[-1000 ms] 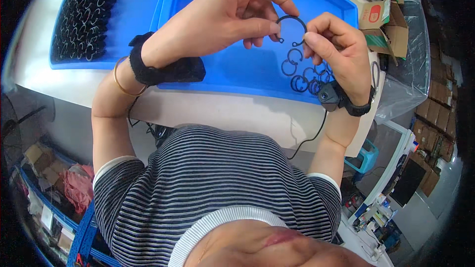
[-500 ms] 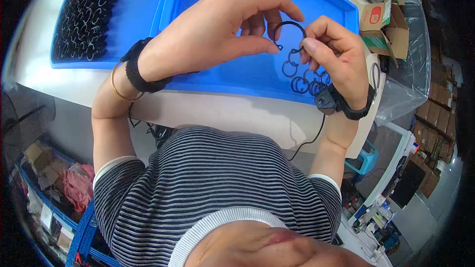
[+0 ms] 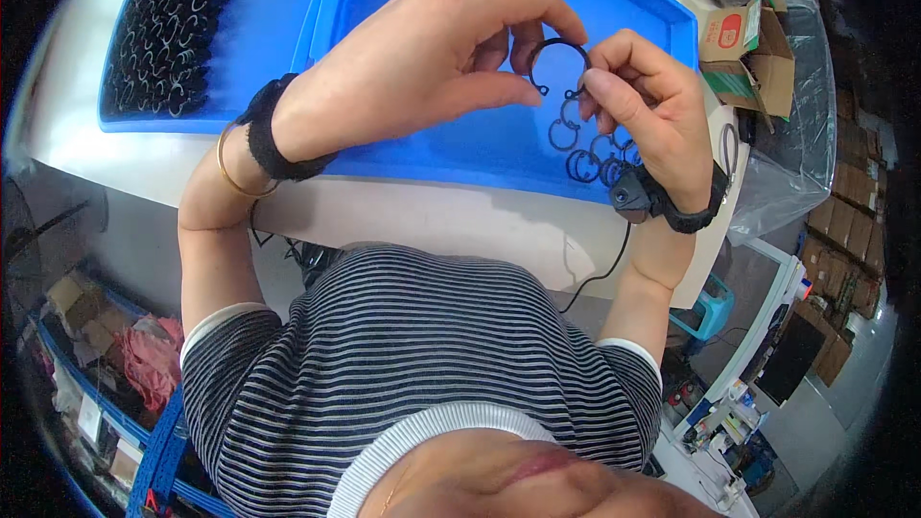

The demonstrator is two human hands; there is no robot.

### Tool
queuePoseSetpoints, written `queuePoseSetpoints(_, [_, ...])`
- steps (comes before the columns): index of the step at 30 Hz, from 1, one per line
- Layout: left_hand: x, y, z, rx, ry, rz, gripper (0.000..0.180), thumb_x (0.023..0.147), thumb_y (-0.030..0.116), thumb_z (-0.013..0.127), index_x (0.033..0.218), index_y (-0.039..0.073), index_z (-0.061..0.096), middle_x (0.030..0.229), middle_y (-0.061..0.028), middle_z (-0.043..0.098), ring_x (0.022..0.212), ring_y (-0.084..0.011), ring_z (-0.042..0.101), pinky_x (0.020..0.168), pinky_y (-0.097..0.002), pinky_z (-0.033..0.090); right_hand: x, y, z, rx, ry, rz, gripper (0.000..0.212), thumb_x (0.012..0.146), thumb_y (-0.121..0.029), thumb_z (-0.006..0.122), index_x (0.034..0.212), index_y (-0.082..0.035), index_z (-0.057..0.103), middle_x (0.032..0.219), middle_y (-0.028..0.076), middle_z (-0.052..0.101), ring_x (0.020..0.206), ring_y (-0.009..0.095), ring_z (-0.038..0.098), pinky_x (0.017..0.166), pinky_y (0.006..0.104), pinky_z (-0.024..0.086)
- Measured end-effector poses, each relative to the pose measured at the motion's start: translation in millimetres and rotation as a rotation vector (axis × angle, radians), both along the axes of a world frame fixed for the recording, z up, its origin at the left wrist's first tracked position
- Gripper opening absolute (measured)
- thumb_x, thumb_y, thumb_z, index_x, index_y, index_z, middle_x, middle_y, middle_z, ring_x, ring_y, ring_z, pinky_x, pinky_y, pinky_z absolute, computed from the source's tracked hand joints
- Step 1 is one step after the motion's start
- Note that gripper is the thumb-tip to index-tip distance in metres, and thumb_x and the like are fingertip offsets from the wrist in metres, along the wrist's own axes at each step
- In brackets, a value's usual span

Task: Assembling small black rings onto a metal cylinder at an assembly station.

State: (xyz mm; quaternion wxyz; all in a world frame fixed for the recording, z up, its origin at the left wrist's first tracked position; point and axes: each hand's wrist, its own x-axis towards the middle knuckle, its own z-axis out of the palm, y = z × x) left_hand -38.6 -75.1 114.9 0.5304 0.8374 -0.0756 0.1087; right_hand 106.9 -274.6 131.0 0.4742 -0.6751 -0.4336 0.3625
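Both forearms come up from the near edge and meet over the blue tray [image 3: 460,149] on the desk [image 3: 451,221]. The left arm is bent at the elbow and angles in toward the middle, with a thin gold bangle [image 3: 230,168] and a black wrist strap [image 3: 269,129] on it. The right arm rises more steeply, wearing a black wristband with a small device [image 3: 662,201] and a cable hanging off it.

The left hand [image 3: 422,58] is curled over, thumb and fingertips pinched on the left side of a black open ring clip [image 3: 559,62]. The right hand [image 3: 648,110] is closed too, thumb and index finger gripping the right end of the same clip. So the clip sits pinched between the two hands, held up just above the tray, a bit right of center and toward the far side. Looks like its open ends point down toward the near side, though it's small, so don't quote me on that.

Right under the right hand there's a loose bunch of smaller black rings [image 3: 590,153] lying in the tray. Far left, a second blue tray [image 3: 259,29] is packed with rows of black clips [image 3: 163,34]. A small cardboard box [image 3: 743,48] sits off to the right.
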Motion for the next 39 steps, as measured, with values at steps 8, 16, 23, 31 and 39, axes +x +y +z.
queuePoseSetpoints(8, [1,-1,-3,0.065,-0.043,0.025,0.044,0.080,0.003,0.080,0.122,0.006,0.067,0.081,0.0001,0.057,0.072,-0.0082,0.053,0.065,-0.0237,0.045,1,-1,-2,-0.018,0.013,0.000,0.018,0.099,-0.019,0.066,0.097,-0.002,0.064,0.079,0.002,0.065,0.067,0.006,0.058,0.059,0.0210,0.046])
queuePoseSetpoints(16, [5,11,8,0.110,-0.042,0.075,0.045,0.077,0.007,0.084,0.119,0.005,0.068,0.084,0.0006,0.060,0.074,-0.0069,0.053,0.065,-0.0223,0.044,-2,-5,6,0.049,-0.006,-0.065,0.018,0.099,-0.019,0.066,0.100,-0.002,0.064,0.082,0.002,0.066,0.070,0.006,0.059,0.060,0.0208,0.046])
queuePoseSetpoints(23, [9,0,7,-0.015,0.039,0.006,0.045,0.077,0.008,0.085,0.119,0.005,0.069,0.084,0.0023,0.061,0.073,-0.0058,0.053,0.065,-0.0216,0.044,2,-9,8,0.057,0.047,-0.047,0.016,0.099,-0.017,0.067,0.100,-0.001,0.064,0.080,0.002,0.065,0.068,0.006,0.057,0.059,0.0205,0.045])
queuePoseSetpoints(31, [10,-3,1,-0.020,0.015,0.018,0.045,0.078,0.006,0.083,0.120,0.006,0.069,0.085,0.0021,0.061,0.074,-0.0057,0.054,0.066,-0.0213,0.044,3,-8,5,0.046,0.057,-0.042,0.015,0.098,-0.016,0.067,0.099,-0.002,0.063,0.080,0.002,0.065,0.068,0.006,0.057,0.059,0.0205,0.045])
queuePoseSetpoints(39, [21,30,47,0.172,0.115,0.177,0.044,0.078,0.016,0.085,0.114,0.002,0.065,0.102,-0.0104,0.066,0.081,-0.0210,0.062,0.072,-0.0316,0.052,7,-16,15,0.084,-0.027,-0.107,0.015,0.096,-0.014,0.068,0.103,-0.002,0.064,0.086,0.002,0.066,0.075,0.008,0.064,0.061,0.0203,0.047])
